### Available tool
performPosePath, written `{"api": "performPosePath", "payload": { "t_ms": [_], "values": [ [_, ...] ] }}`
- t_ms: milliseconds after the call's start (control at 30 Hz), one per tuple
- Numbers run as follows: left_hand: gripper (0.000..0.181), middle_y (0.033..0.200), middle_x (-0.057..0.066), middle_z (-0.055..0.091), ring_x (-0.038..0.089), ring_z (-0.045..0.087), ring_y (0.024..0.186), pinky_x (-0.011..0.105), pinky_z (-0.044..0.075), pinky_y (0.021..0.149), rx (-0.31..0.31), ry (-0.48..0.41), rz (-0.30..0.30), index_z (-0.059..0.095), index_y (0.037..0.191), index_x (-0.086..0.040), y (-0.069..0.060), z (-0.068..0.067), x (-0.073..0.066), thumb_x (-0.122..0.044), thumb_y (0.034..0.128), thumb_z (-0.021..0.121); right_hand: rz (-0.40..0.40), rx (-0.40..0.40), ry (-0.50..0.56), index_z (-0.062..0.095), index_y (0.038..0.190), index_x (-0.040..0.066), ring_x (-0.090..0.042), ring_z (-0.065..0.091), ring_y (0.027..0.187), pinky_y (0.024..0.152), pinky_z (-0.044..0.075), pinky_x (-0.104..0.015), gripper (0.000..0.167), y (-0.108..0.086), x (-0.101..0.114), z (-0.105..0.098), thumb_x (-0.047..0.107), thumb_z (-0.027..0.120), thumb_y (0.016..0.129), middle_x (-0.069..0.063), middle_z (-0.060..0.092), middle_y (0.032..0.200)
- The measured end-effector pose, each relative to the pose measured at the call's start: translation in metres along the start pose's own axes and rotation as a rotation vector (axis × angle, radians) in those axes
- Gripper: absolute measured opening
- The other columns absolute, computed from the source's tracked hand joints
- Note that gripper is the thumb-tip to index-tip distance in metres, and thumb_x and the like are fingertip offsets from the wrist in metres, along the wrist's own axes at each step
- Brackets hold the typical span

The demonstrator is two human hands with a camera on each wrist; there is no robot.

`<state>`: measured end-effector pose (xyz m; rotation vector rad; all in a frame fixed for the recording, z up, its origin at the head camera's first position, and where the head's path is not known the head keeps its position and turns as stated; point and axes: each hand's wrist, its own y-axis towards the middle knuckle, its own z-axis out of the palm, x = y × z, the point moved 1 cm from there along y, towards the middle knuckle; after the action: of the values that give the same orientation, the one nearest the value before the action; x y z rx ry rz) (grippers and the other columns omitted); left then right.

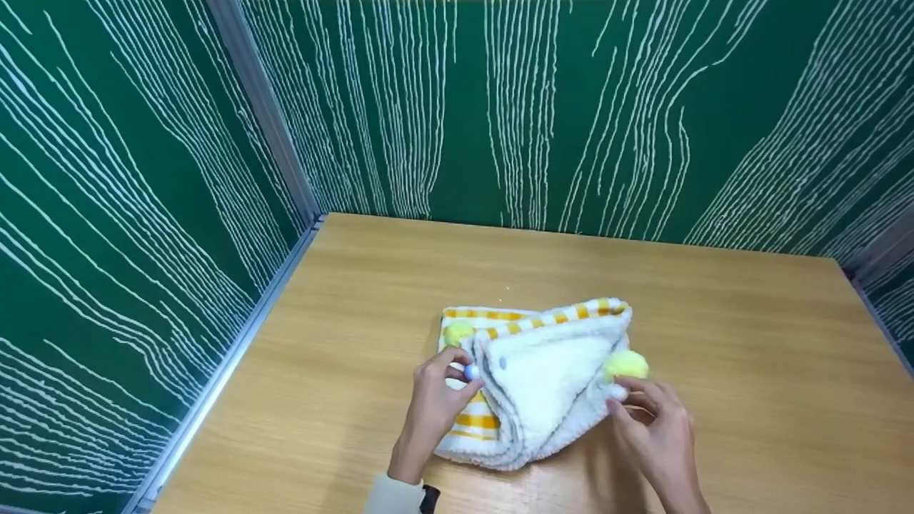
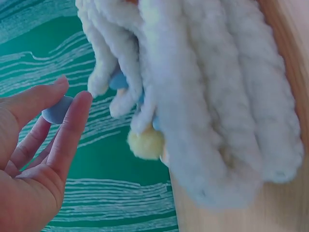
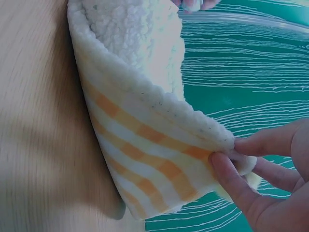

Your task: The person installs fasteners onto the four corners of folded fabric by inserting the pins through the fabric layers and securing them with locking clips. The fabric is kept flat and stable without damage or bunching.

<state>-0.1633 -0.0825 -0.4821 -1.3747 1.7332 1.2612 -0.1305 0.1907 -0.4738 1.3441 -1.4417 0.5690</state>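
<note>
A folded fleece cloth [image 1: 550, 378], white and fluffy on one side and yellow-and-white checked on the other, lies on the table with its upper layers raised. My left hand [image 1: 434, 400] pinches a small blue ball [image 2: 58, 110] between thumb and fingertips at the cloth's left side. In the left wrist view that ball appears apart from the fleece. At the right side, my right hand [image 1: 660, 421] pinches the cloth's corner, where a small white ball [image 3: 245, 165] shows between the fingers. Yellow pom-poms sit near both hands, one on the left [image 1: 458, 333] and another on the right [image 1: 626, 365].
The wooden table [image 1: 321, 343] carries the cloth near its front. Green panels [image 1: 471, 128] with wavy white lines stand behind and to the left, joined by a grey metal post [image 1: 264, 107]. A dark band [image 1: 429, 499] circles the left wrist below a pale sleeve.
</note>
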Motion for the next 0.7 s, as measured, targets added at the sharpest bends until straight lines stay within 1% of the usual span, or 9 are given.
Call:
{"api": "performPosePath", "payload": {
  "t_ms": [33,100,267,333,467,600,700],
  "values": [
    [0.025,0.089,0.003,0.064,0.011,0.064,0.074,0.039,0.056,0.067,0.007,-0.006,0.002,0.063,0.094,-0.003,0.0,0.002,-0.001,0.0,0.074,0.077,0.001,0.001,0.0,0.069,0.1,-0.003,-0.004,0.063,0.077,0.068,0.051,-0.014,0.029,0.0,0.0,0.0,-0.013,0.072,0.072,-0.01,0.058,0.095],
    [0.025,0.09,0.002,0.064,0.011,0.064,0.074,0.038,0.056,0.068,0.022,-0.018,-0.003,0.063,0.095,-0.003,0.001,0.006,-0.004,0.0,0.0744,0.077,0.003,0.002,-0.001,0.07,0.1,-0.003,-0.004,0.063,0.077,0.068,0.051,-0.014,0.029,0.0,0.001,0.0,-0.013,0.071,0.073,-0.01,0.058,0.094],
    [0.024,0.093,0.007,0.064,0.011,0.064,0.075,0.026,0.055,0.065,0.064,-0.03,0.008,0.062,0.095,-0.003,0.003,0.017,-0.01,0.001,0.0757,0.075,0.002,-0.007,-0.008,0.07,0.099,-0.002,-0.005,0.063,0.077,0.067,0.051,-0.014,0.029,-0.002,0.002,0.0,-0.013,0.071,0.073,-0.009,0.057,0.091],
    [0.024,0.092,0.009,0.065,0.011,0.064,0.074,0.024,0.054,0.065,0.076,-0.031,0.022,0.061,0.095,-0.002,0.004,0.022,-0.012,0.002,0.0758,0.075,-0.001,-0.014,-0.017,0.071,0.099,-0.001,-0.006,0.063,0.076,0.066,0.051,-0.014,0.028,-0.003,0.002,0.0,-0.012,0.071,0.073,-0.009,0.058,0.091],
    [0.023,0.09,0.009,0.065,0.01,0.065,0.073,0.028,0.055,0.065,0.092,-0.038,0.047,0.062,0.093,-0.002,0.005,0.031,-0.015,0.003,0.075,0.075,-0.019,-0.029,-0.036,0.071,0.097,0.0,-0.009,0.065,0.076,0.065,0.051,-0.013,0.027,-0.005,0.003,0.0,-0.011,0.073,0.072,-0.009,0.06,0.09],
    [0.024,0.092,0.008,0.064,0.009,0.064,0.075,0.031,0.056,0.068,0.117,-0.042,0.041,0.062,0.095,-0.003,0.006,0.037,-0.019,0.003,0.0756,0.074,-0.04,-0.036,-0.036,0.071,0.094,0.0,-0.01,0.066,0.074,0.065,0.051,-0.013,0.027,-0.005,0.005,0.002,-0.014,0.072,0.07,-0.008,0.061,0.087],
    [0.025,0.093,0.006,0.064,0.01,0.064,0.076,0.031,0.056,0.069,0.122,-0.032,0.027,0.062,0.096,-0.004,0.005,0.04,-0.023,0.004,0.0754,0.074,-0.051,-0.014,-0.025,0.071,0.092,-0.001,-0.008,0.065,0.074,0.065,0.052,-0.014,0.026,-0.005,0.008,0.005,-0.015,0.071,0.07,-0.009,0.06,0.087]
  ]
}}
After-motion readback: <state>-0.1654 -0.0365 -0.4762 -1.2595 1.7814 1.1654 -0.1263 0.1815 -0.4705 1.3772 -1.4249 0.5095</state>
